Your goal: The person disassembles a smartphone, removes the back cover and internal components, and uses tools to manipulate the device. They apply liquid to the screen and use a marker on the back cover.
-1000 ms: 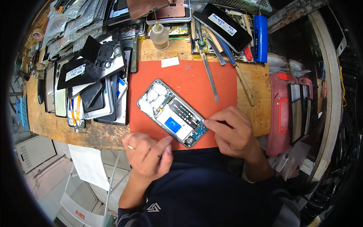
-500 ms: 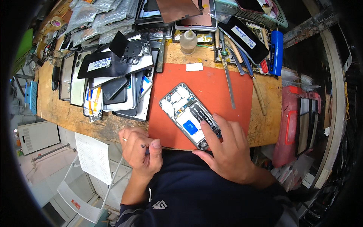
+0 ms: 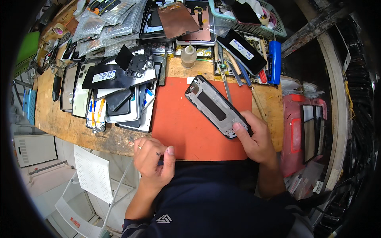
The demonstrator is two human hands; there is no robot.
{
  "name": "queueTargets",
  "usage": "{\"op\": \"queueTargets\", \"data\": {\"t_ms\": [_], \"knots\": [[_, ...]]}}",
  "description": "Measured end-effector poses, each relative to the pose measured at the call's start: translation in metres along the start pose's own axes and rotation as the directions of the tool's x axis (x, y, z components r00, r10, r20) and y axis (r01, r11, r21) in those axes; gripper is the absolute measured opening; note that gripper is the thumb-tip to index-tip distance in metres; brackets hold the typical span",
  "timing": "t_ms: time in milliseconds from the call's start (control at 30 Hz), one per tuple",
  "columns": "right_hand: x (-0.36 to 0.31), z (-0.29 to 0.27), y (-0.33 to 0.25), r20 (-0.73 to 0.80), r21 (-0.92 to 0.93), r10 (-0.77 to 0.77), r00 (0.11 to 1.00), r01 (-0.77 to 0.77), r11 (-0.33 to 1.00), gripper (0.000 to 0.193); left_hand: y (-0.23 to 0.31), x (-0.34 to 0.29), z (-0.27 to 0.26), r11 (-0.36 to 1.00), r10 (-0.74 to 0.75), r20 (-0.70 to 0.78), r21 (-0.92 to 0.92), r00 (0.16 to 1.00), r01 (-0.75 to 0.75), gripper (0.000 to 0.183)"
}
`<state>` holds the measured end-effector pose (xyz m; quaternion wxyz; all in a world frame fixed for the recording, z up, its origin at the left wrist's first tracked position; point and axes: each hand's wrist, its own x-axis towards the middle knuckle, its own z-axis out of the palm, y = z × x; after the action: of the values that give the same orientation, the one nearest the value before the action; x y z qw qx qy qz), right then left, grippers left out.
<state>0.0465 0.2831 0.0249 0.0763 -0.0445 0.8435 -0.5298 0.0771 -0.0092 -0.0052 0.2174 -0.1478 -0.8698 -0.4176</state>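
Note:
My right hand point(image 3: 258, 137) grips the lower end of an opened phone point(image 3: 212, 105), thumb on top. The phone is tilted above the red-orange mat point(image 3: 174, 115). Its bare grey metal frame side faces up, with a long black strip down the middle and a dark rim around it. No screen covers this side. My left hand point(image 3: 152, 162) is curled closed at the mat's near left corner, away from the phone. A small dark bit shows between its fingers and thumb; what it is I cannot make out.
To the left lie stacked phones and tablets point(image 3: 119, 99); behind them are bubble-wrap bags point(image 3: 107, 35). A clear bottle point(image 3: 189, 57) stands beyond the mat. On the right are hand tools point(image 3: 234, 67), a black screen panel point(image 3: 242, 51), a blue cylinder point(image 3: 274, 63) and a green basket point(image 3: 274, 23).
My right hand has picked up the phone and turned it over. The circuit board and battery faced up before; the grey frame side does now. My left hand stays closed.

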Motion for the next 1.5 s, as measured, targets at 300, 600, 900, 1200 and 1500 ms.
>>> {"op": "queueTargets", "data": {"t_ms": [300,600,900,1200,1500], "knots": [[-0.014,0.032,0.001,0.089,0.699,0.109,0.99,-0.14,0.701,0.032,0.031,-0.001,0.032,0.296,-0.445,0.429,-0.758,0.786,0.581,0.044],[-0.019,0.041,-0.002,0.173,0.568,0.066,0.983,-0.154,0.809,0.033,0.037,-0.007,0.029,0.198,-0.442,0.476,-0.775,0.76,0.6,0.039],[-0.018,0.043,-0.003,0.177,0.541,0.083,0.981,-0.167,0.824,0.032,0.037,-0.009,0.027,0.215,-0.447,0.463,-0.775,0.765,0.594,0.038],[-0.021,0.046,-0.011,0.163,0.535,0.184,0.969,-0.244,0.809,0.033,0.042,-0.012,0.026,0.099,-0.47,0.521,-0.77,0.712,0.63,0.047],[-0.014,0.028,-0.005,-0.121,-0.299,-0.212,0.97,0.168,0.939,0.028,0.058,-0.032,0.036,0.081,-0.63,0.461,-0.762,0.625,0.643,0.059]]}}
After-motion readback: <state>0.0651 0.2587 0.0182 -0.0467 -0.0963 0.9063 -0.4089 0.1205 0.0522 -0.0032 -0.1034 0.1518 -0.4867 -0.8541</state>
